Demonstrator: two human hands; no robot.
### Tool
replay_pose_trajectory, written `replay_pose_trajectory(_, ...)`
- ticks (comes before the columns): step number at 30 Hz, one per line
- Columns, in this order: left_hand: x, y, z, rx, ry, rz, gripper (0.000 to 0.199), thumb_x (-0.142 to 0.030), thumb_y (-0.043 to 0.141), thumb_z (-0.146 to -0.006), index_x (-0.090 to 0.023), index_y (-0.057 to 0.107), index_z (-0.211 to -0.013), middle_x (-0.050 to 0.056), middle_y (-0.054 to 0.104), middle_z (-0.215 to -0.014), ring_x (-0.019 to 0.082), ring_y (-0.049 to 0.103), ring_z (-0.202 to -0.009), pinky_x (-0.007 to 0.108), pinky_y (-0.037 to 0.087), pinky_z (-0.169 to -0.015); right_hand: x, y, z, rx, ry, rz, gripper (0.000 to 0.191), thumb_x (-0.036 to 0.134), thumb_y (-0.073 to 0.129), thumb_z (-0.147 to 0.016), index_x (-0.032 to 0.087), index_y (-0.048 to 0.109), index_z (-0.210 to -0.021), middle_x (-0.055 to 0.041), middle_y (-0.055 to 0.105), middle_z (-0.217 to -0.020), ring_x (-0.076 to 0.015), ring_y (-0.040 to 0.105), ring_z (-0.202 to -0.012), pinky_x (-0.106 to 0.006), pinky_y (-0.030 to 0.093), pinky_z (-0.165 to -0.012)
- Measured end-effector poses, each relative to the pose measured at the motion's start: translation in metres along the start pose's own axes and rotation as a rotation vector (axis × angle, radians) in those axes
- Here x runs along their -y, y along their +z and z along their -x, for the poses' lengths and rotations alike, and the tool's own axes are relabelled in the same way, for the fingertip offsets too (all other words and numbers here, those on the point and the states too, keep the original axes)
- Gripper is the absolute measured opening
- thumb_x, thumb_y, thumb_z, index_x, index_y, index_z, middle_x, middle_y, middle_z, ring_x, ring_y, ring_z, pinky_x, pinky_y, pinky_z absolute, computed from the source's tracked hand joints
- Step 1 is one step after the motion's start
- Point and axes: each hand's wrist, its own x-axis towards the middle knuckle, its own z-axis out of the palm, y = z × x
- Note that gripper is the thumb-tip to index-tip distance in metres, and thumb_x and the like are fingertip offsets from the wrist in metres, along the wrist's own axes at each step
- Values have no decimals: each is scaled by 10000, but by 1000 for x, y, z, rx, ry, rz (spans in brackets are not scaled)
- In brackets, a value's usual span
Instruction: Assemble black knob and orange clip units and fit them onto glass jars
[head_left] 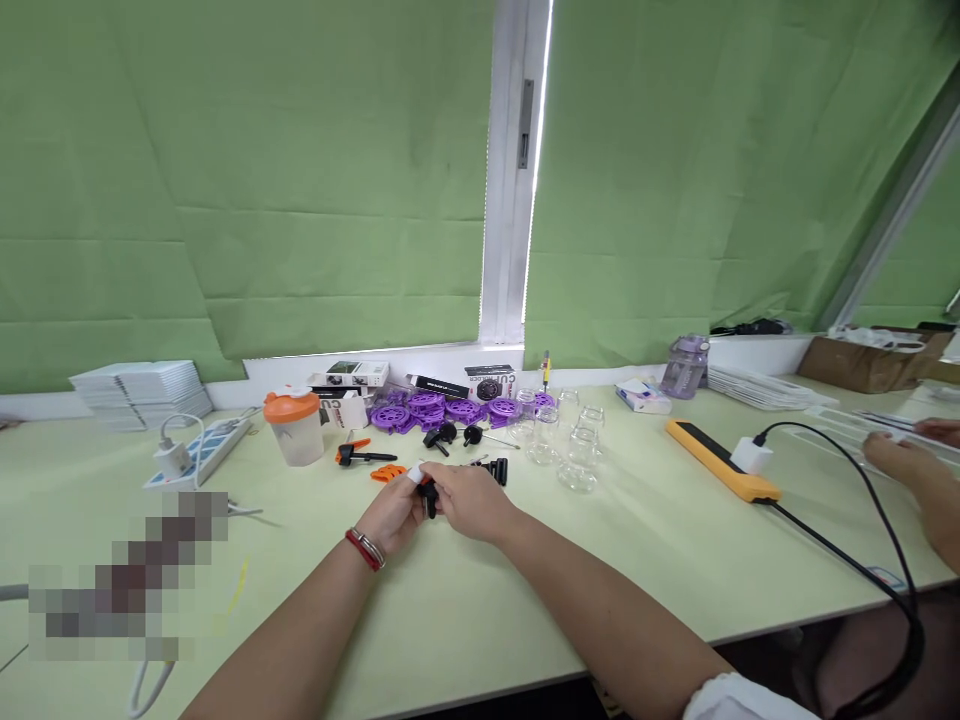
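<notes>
Close together over the table, both my hands are closed around a small black plastic part (428, 499); the fingers hide much of it. My left hand (391, 517), with a white covering on the thumb, grips it from the left. From the right, my right hand (474, 500) holds the same part. Just beyond lie orange plastic pieces (388, 473), a black-and-orange clamp-like piece (364, 456), black knob-like parts (439, 439) and short black cylinders (497, 470). Several purple spoked discs (420, 408) are piled behind them. Clear glass-like containers (579, 460) stand to the right.
A shaker cup (294, 430) with an orange lid stands at left, near a white power strip (214, 450). Printed boxes (491, 382) line the wall. An orange-and-black power strip (720, 460) with cables lies at right, before a co-worker's hands (896, 462). The left foreground is pixelated.
</notes>
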Motion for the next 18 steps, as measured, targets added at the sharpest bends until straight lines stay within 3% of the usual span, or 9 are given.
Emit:
replay_pose_trajectory(3,-5,0,-2,-51,38,63,177,-311,627,-801,-135,619,-795,49,629,-697,131,557,-590,241,432,-540,-2,4,4,-22,-38,-92,513,181,410,-860,227,357,-1368,-62,647,-1113,-196,610,-901,-282,422,-760)
replay_pose_trajectory(6,-10,0,-2,-68,56,120,154,-271,576,-833,-123,620,-832,58,624,-709,133,562,-578,254,462,-544,-6,9,8,-137,-23,-229,459,164,423,-844,231,446,-1298,-57,590,-1221,-171,595,-956,-281,430,-822)
replay_pose_trajectory(8,-13,1,-2,-93,34,146,163,-251,530,-856,-111,615,-850,77,624,-722,151,584,-601,281,494,-579,-11,15,9,-187,101,-295,357,185,463,-826,206,550,-1172,-72,615,-1156,-164,609,-865,-288,446,-793)
replay_pose_trajectory(11,-16,3,-2,-150,14,206,192,-230,469,-880,-101,605,-841,108,630,-745,180,621,-673,311,527,-641,-19,31,10,-143,329,-444,310,303,576,-788,163,598,-1064,-87,658,-979,-162,616,-722,-286,467,-678)
replay_pose_trajectory(14,-14,4,-3,-167,18,275,218,-227,436,-893,-98,609,-859,133,647,-801,205,642,-772,329,541,-703,-23,50,7,-60,400,-723,370,305,593,-787,152,551,-1122,-62,661,-877,-134,619,-630,-238,459,-568)
replay_pose_trajectory(18,-7,4,-5,-173,-6,290,265,-218,391,-908,-78,616,-890,159,659,-863,219,646,-858,335,538,-761,-24,62,2,-39,435,-927,228,228,523,-813,152,570,-1023,-3,607,-728,-98,575,-520,-196,411,-472)
